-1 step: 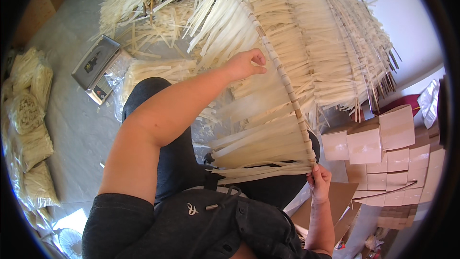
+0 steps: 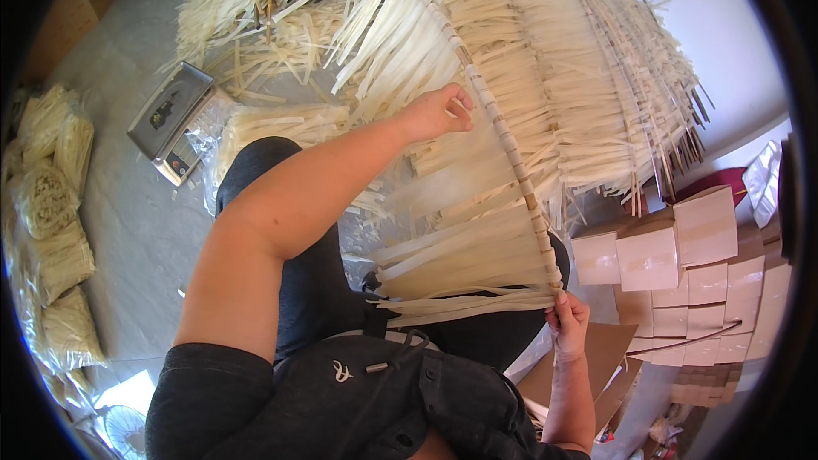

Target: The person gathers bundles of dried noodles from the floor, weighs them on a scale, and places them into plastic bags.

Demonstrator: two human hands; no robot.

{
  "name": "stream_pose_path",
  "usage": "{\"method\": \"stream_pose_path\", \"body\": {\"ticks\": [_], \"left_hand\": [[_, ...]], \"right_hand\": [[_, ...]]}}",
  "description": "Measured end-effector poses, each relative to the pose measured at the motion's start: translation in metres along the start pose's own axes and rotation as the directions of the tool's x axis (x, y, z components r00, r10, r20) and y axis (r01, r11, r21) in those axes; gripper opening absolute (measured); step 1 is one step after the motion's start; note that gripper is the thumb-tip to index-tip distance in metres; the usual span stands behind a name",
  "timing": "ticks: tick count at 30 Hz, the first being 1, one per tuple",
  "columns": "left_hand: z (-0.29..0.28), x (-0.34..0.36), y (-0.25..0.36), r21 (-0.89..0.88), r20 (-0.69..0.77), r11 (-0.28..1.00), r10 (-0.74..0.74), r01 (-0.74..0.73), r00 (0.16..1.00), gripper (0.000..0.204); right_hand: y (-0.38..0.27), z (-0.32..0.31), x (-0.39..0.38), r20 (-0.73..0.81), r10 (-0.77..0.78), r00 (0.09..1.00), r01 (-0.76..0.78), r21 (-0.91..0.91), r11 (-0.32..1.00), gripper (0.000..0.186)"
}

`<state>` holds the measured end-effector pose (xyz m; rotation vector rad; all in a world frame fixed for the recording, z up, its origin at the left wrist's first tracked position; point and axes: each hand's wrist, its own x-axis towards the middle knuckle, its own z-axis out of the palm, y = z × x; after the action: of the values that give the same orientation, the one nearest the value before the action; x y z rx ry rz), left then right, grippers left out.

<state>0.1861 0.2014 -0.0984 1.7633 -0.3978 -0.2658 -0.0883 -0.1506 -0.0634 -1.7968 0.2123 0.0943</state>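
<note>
your right hand is pinching the near end of the long stick, by your right knee; that grip is clamping on it. the stick's long axis is running away from that grip, forward and slanting left; pale flat strips are hanging off its left side, the nearest ones reaching across your lap

your left hand is hovering over the strips, just left of the stick, well up its length; its grip is curling with thumb and fingertip slightly apart, nothing showing between. stick is lying to the right of that grip; right hand is nearer, being in contact; can't tell if left is touching any strip
</note>
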Motion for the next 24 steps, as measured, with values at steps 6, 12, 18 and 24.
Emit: {"method": "stream_pose_path", "body": {"ticks": [6, 12, 18, 24], "left_hand": [[0.009, -0.003, -0.004, 0.124, -0.144, 0.979, 0.177, -0.16, 0.974, 0.057], [0.018, 0.005, -0.007, 0.203, -0.288, 0.965, 0.221, -0.166, 0.932, 0.055], [-0.02, 0.007, -0.006, 0.092, 0.021, 0.996, 0.017, -0.019, 1.0, 0.038], [-0.044, -0.023, 0.019, 0.001, 0.357, 0.982, -0.177, 0.189, 0.917, 0.038]], "right_hand": [[-0.004, 0.002, -0.001, -0.002, 0.006, 1.0, -0.006, -0.023, 1.0, 0.039], [-0.005, 0.005, 0.001, 0.009, -0.005, 1.0, 0.006, -0.011, 1.0, 0.039], [-0.003, -0.001, -0.001, -0.003, 0.014, 1.0, -0.014, -0.014, 1.0, 0.039], [-0.003, -0.01, -0.006, -0.022, 0.054, 0.998, -0.055, -0.029, 0.998, 0.039]]}}
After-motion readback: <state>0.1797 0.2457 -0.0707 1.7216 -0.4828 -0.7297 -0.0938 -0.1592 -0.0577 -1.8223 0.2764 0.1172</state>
